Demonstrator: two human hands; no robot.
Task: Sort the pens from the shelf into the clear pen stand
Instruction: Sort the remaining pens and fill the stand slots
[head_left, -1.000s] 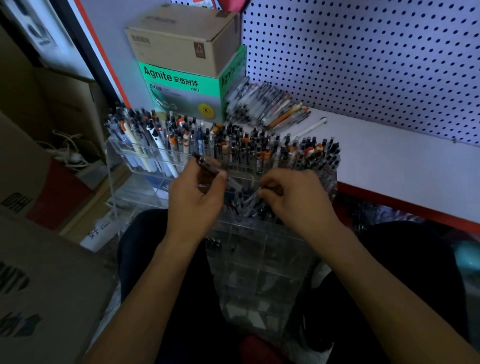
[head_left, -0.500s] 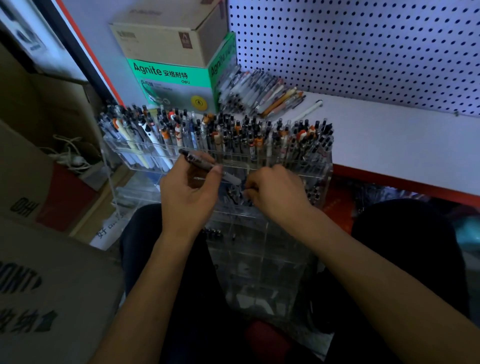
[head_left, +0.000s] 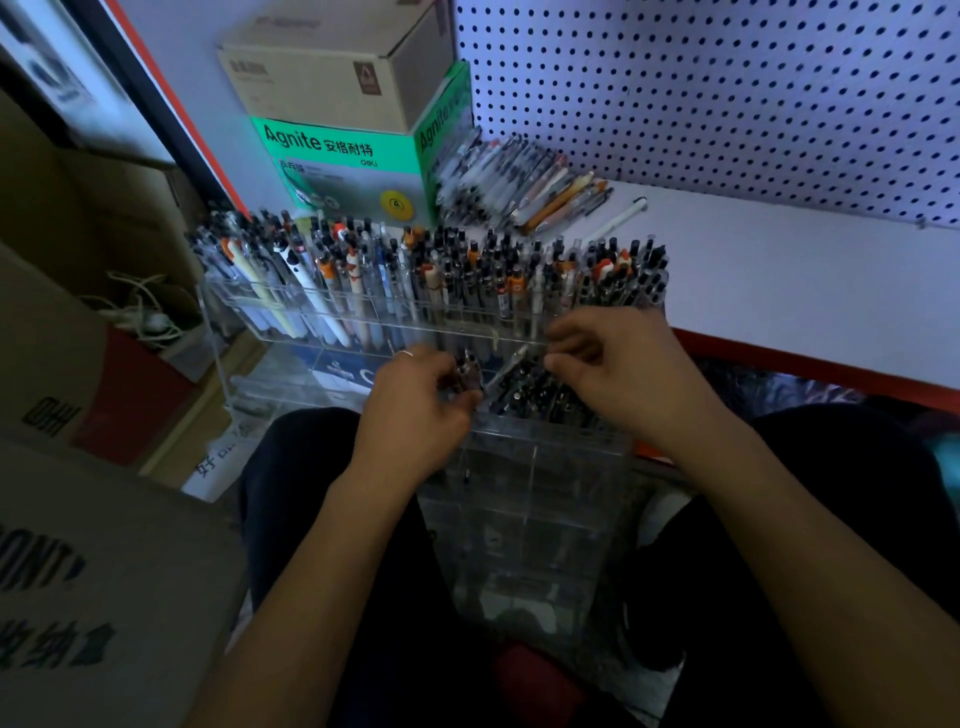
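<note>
A clear tiered pen stand sits in front of me, against the white shelf. Its back row is packed with upright pens, and dark pens fill part of the middle row. My left hand grips a dark pen held upright over a middle-row compartment. Just to the right, my right hand hovers with loosely curled fingers, and I see nothing held in them. A pile of loose pens and a single white pen lie on the shelf.
A green and brown box stands at the shelf's back left, beside the pen pile. White pegboard backs the shelf. Cardboard boxes and a coiled cable crowd the left. The stand's front compartments hold nothing.
My left hand has turned its pen from slanting to upright and lowered it toward the middle row. My right hand has let go of the pen it was pinching and lifted slightly.
</note>
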